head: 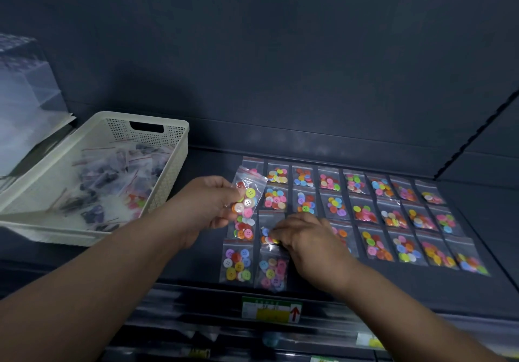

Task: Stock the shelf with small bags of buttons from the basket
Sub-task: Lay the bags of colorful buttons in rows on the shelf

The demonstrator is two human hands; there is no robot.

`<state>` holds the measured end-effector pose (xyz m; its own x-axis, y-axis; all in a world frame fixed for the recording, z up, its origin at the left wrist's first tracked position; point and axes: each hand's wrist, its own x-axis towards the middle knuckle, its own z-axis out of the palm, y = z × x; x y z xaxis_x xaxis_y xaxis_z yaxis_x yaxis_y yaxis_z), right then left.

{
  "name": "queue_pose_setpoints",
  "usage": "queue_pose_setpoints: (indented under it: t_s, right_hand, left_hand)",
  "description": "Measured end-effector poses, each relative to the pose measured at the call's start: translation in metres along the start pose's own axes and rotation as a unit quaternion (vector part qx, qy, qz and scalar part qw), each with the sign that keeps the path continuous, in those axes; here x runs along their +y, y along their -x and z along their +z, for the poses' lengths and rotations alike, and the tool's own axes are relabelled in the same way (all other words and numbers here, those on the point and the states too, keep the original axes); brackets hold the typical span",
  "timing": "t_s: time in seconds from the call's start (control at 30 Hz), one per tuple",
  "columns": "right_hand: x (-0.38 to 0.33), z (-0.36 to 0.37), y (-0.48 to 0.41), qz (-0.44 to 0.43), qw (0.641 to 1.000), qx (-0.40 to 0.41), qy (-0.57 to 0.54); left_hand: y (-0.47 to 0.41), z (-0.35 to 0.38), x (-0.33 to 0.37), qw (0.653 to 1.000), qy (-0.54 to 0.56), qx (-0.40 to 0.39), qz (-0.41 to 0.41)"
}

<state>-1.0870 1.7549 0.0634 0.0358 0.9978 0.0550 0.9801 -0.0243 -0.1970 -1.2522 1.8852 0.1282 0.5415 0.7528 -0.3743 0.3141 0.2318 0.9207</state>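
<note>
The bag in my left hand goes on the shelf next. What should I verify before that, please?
1. Left-hand grip pinches the held bag: ok.
2. Held bag sealed: cannot tell.
3. Right-hand grip off the rows: not ok, it touches a shelf bag.
4. Free place in the left column: cannot tell, the held bag covers it.
5. Basket has more bags: ok.

Person's two arms in view, both bare. Left grip (209, 204) and right grip (306, 238): bare hands. Left forearm (112, 277) and right forearm (407, 314) bare from wrist to frame edge. Knuckle ridges show on right grip. Fingertips blurred.
</note>
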Motion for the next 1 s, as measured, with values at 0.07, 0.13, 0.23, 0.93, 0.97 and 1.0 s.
queue_pose_setpoints:
  t_s: [0.07,0.13,0.23,0.93,0.97,1.0]
  right_hand:
    - [-0.001,0.002,0.001,0.005,1.000,0.008,-0.002]
    - [-0.001,0.004,0.000,0.005,1.000,0.010,-0.001]
    - [0.000,0.005,0.000,0.006,1.000,-0.002,0.004]
    - [0.006,-0.041,0.057,0.301,0.863,-0.056,-0.403]
    - [0.008,-0.041,0.059,0.290,0.901,-0.048,-0.319]
    - [0.009,-0.041,0.061,0.275,0.932,-0.033,-0.234]
  left_hand:
    - [0.000,-0.001,-0.001,1.000,0.000,0.002,-0.002]
    - [0.001,0.000,-0.001,1.000,-0.003,0.002,-0.004]
    - [0.003,0.002,-0.002,1.000,-0.011,-0.004,-0.008]
    - [0.021,0.046,-0.036,0.905,-0.378,-0.134,0.142]
    - [0.022,0.047,-0.038,0.896,-0.394,-0.137,0.152]
    - [0.023,0.049,-0.039,0.889,-0.406,-0.137,0.163]
